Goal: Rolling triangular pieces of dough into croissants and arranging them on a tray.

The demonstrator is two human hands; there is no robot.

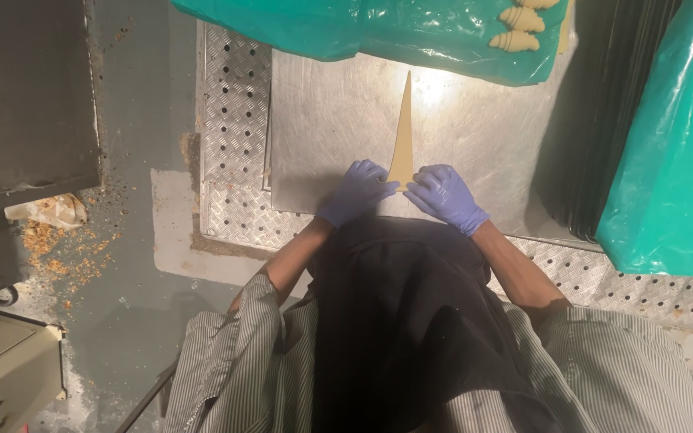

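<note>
A long, thin triangle of pale dough (pixel 403 132) lies flat on a steel work surface (pixel 322 128), its tip pointing away from me. My left hand (pixel 357 192) and my right hand (pixel 445 195), both in purple gloves, rest with their fingertips on the two corners of the triangle's wide base near the front edge of the sheet. Neither hand has lifted the dough.
Green plastic sheeting (pixel 378 28) covers the far side, with shaped croissants (pixel 516 30) on it. A stack of dark trays (pixel 615 112) and another green-covered tray (pixel 675 160) stand at right. Crumbs (pixel 66 248) litter the floor at left.
</note>
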